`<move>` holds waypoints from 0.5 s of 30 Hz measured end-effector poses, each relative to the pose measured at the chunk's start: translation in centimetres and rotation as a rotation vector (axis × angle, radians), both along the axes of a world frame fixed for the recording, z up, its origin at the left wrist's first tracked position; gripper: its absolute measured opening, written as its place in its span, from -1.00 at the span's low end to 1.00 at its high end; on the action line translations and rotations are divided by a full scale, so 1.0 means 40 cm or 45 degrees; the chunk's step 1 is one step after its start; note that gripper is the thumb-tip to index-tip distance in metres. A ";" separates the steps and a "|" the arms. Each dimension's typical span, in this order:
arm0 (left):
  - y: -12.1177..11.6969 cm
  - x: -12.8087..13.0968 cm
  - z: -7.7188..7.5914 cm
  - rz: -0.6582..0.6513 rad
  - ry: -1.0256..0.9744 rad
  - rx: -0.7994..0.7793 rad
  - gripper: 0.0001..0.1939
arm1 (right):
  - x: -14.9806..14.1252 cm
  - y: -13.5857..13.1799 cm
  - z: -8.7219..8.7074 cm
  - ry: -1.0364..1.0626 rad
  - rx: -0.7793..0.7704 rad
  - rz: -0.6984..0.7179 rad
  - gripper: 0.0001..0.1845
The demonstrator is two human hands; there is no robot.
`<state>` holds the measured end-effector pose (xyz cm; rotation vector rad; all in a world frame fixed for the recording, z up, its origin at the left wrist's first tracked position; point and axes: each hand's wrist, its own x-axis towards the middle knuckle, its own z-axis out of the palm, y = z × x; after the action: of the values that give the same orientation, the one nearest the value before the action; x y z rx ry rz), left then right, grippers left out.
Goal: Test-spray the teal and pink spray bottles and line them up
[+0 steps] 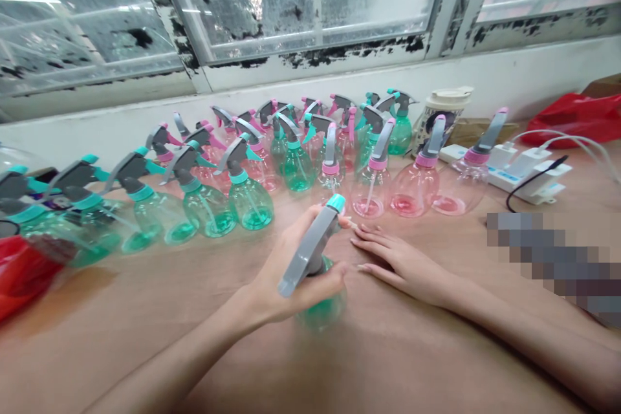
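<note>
My left hand point(286, 262) is wrapped around a green spray bottle point(323, 307) with a grey trigger head and a teal nozzle. Its fingers go round the neck, and the thumb crosses the near side; the far fingers are partly hidden behind the head. The bottle looks upright at the middle of the table. To its right, my right hand point(395, 259) lies flat, palm down, with fingers stretched toward the bottle and nothing in them. Just beyond the hands stands a row of pink spray bottles point(414, 187), and green spray bottles point(208, 210) line up to the left.
More pink and green bottles crowd near the wall. A patterned cup point(444, 116) with a white lid stands behind a white power strip point(524, 174) with plugs and cables. Red plastic bags lie at far left point(24, 278) and far right point(577, 118). Windows rise behind.
</note>
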<state>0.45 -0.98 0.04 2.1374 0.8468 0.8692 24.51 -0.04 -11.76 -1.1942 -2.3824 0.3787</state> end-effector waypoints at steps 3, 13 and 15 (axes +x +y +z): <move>0.006 0.005 0.002 0.094 -0.012 0.005 -0.47 | -0.001 0.000 0.000 0.016 0.008 0.000 -0.43; 0.019 0.009 -0.004 -0.010 -0.049 0.007 -0.34 | -0.004 -0.002 0.009 0.013 -0.005 -0.010 -0.42; 0.018 0.008 -0.008 0.000 -0.052 -0.019 -0.33 | -0.004 -0.003 0.009 0.021 -0.007 -0.008 -0.42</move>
<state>0.76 -0.26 -0.30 2.0992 0.8301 0.9011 24.33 -0.14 -11.40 -1.1958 -2.3647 0.3915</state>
